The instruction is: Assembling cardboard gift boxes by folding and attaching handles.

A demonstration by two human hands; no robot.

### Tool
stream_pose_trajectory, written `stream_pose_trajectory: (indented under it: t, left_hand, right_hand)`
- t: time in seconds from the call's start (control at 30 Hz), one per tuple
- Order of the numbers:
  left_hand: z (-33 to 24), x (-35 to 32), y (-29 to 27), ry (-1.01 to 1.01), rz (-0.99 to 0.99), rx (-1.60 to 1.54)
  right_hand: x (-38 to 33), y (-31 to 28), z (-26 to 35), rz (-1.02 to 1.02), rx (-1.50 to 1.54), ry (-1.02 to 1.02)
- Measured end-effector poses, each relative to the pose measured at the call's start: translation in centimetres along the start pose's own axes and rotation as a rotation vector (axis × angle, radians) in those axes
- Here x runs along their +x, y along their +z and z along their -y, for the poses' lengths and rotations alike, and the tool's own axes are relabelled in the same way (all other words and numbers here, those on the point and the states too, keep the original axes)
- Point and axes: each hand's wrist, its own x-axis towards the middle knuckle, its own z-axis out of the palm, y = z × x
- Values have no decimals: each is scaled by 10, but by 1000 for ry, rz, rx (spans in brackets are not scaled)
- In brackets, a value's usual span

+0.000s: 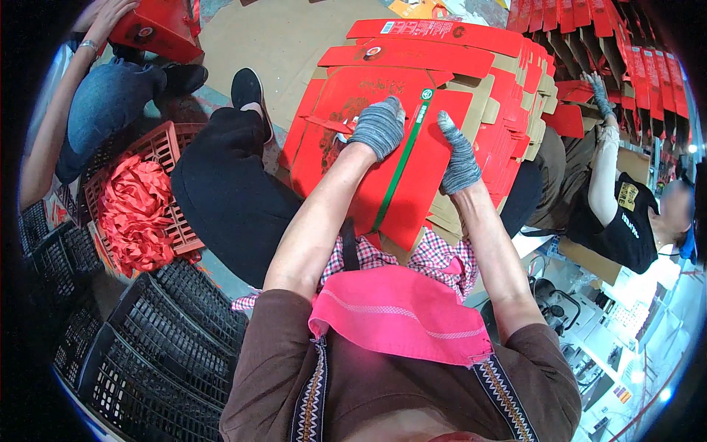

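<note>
A flat red cardboard box blank (412,169) with a green stripe lies on my lap, on top of a pile of similar red and brown blanks (508,96). My left hand (379,127), in a grey knit glove, presses down on the blank's upper left part. My right hand (458,158), also gloved in grey, grips the blank's right side beside the green stripe, fingers pointing up.
A red crate (163,151) of red ribbon bows (136,210) stands at left, with black crates (147,346) below it. One seated person at upper left holds a red box (158,26). Another person at right reaches a gloved hand (598,92) into stacked red boxes (626,44).
</note>
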Motion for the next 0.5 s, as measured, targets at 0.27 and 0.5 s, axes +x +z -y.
stream_pose_trajectory:
  t: [0.27, 0.5]
  left_hand:
    - [3, -1, 11, -18, -64, -75]
    - [9, -6, 10, -164, 33, -594]
  right_hand:
    - [-4, 11, -3, 1, 36, -112]
    - [19, -28, -24, 18, 128, -318]
